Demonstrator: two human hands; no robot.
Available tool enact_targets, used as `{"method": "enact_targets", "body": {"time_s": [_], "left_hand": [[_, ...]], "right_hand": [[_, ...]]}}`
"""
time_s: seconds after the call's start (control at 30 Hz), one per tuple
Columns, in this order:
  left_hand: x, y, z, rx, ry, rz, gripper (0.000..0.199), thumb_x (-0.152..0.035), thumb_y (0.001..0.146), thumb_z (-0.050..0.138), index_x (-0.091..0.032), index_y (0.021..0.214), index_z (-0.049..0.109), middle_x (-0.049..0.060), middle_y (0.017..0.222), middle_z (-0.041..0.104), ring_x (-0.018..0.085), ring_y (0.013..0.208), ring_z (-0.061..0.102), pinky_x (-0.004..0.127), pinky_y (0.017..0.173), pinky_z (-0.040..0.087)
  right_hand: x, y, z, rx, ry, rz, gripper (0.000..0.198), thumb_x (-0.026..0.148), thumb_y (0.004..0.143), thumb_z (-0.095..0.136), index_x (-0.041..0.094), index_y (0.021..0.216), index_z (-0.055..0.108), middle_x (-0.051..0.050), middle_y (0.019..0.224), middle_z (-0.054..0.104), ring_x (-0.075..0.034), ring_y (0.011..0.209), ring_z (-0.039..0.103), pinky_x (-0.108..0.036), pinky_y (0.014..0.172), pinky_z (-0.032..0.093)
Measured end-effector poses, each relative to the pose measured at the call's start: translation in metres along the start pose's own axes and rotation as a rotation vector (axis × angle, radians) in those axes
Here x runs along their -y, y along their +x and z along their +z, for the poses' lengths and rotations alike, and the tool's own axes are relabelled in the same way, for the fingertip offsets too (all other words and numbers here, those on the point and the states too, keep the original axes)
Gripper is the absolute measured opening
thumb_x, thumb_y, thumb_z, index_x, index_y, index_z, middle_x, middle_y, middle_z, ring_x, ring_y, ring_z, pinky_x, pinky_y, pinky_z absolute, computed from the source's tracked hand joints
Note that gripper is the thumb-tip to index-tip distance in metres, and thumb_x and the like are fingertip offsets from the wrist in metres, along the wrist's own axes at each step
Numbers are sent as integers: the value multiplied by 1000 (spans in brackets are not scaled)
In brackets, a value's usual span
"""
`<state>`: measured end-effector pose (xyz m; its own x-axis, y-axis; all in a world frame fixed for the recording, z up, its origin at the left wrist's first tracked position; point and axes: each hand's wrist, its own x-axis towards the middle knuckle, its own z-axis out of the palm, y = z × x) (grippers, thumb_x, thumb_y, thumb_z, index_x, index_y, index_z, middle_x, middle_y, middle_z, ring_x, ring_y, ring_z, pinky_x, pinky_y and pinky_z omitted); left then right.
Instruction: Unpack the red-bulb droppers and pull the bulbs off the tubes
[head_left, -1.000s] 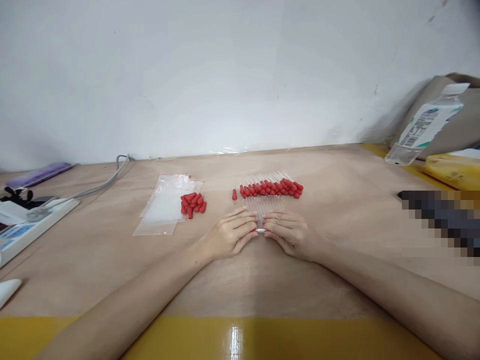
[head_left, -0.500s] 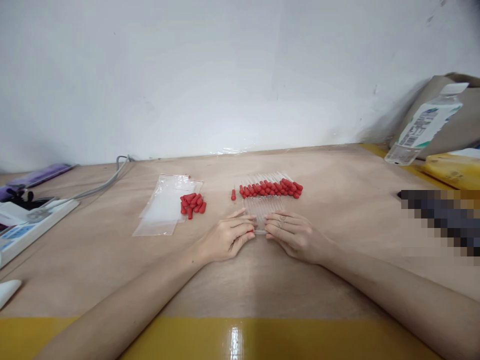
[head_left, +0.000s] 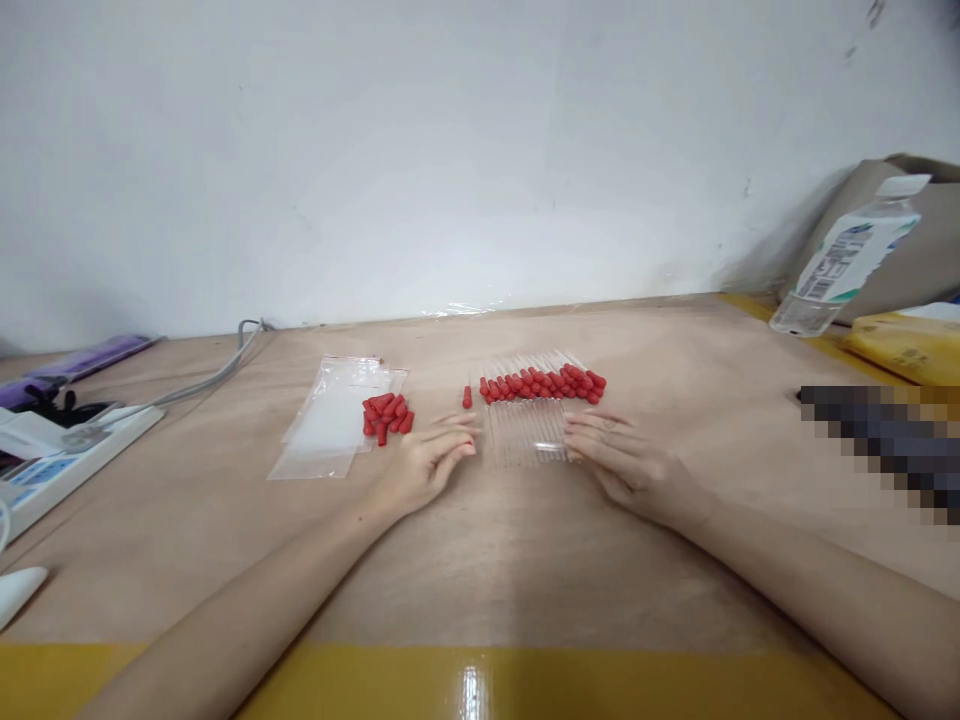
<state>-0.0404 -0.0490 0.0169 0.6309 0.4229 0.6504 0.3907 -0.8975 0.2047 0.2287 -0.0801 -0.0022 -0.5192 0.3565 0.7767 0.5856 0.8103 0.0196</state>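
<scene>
My left hand (head_left: 431, 465) is closed, and a bit of a red rubber bulb (head_left: 471, 443) shows at its fingertips. A short length of clear glass tube (head_left: 550, 447) points left from between the fingers of my right hand (head_left: 630, 460). Between the hands lies a row of bare glass tubes (head_left: 517, 430), side by side on the table. Just behind them are several droppers (head_left: 536, 382) with red bulbs toward me and glass stems pointing away. One dropper (head_left: 466, 397) lies apart at their left. A pile of loose red bulbs (head_left: 386, 412) sits left of it.
Clear zip bags (head_left: 315, 430) lie under and beside the bulb pile. A power strip (head_left: 82, 465) with a grey cable is at the left. At the right stand a plastic bottle (head_left: 851, 260) and a yellow packet (head_left: 907, 340), with a pixelated dark object (head_left: 877, 440) nearer.
My hands have moved apart, the left one leftward and the right one rightward with the glass tube. More of the bare tubes between them now shows.
</scene>
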Motion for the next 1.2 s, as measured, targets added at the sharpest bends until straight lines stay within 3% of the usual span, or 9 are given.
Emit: {"method": "enact_targets", "body": {"time_s": [0.13,0.23,0.4,0.57,0.73,0.93,1.2], "left_hand": [[9,4,-21,-161,168,-99,11,-21,83,53,-19,87,64,4,85,66,16,80,60,31,73,49],[22,4,-38,-259,238,-277,19,-25,85,48,-19,93,64,5,83,59,14,75,57,28,66,48],[58,-7,-70,-303,394,-622,30,-26,81,44,-16,103,63,7,85,54,20,87,54,32,73,47],[77,-15,-85,-298,230,-895,32,-31,75,50,-18,103,57,2,81,57,13,65,55,27,61,47],[84,-21,-75,-300,268,-908,30,-37,71,56,-16,92,54,3,80,60,13,65,55,24,60,45],[89,-24,-66,-179,404,-908,25,-41,76,49,-18,81,56,2,76,62,16,65,56,26,57,40],[90,-25,-72,-229,483,-875,30,-42,82,40,-18,83,57,5,85,63,21,78,56,30,69,41]], "right_hand": [[-16,-4,1,-35,-156,273,20,21,83,50,19,97,64,-4,75,65,-16,73,59,-33,71,44],[-19,-5,3,2,-292,383,23,22,83,47,19,97,65,-4,74,64,-17,72,58,-33,71,37],[-15,-2,3,62,-352,505,19,22,79,47,18,89,62,-2,67,62,-17,67,57,-32,73,32],[-14,-1,5,85,-312,518,15,21,78,47,19,81,61,-1,68,64,-16,68,58,-32,74,31],[-13,-3,9,104,-248,468,19,22,81,45,20,89,63,-2,75,66,-17,76,59,-34,80,31],[-12,-1,7,162,-228,461,19,28,82,47,21,90,64,-3,79,67,-19,80,59,-37,83,31],[-10,-1,6,189,-215,442,24,39,83,50,21,92,63,-4,86,67,-20,84,58,-38,84,32]]}}
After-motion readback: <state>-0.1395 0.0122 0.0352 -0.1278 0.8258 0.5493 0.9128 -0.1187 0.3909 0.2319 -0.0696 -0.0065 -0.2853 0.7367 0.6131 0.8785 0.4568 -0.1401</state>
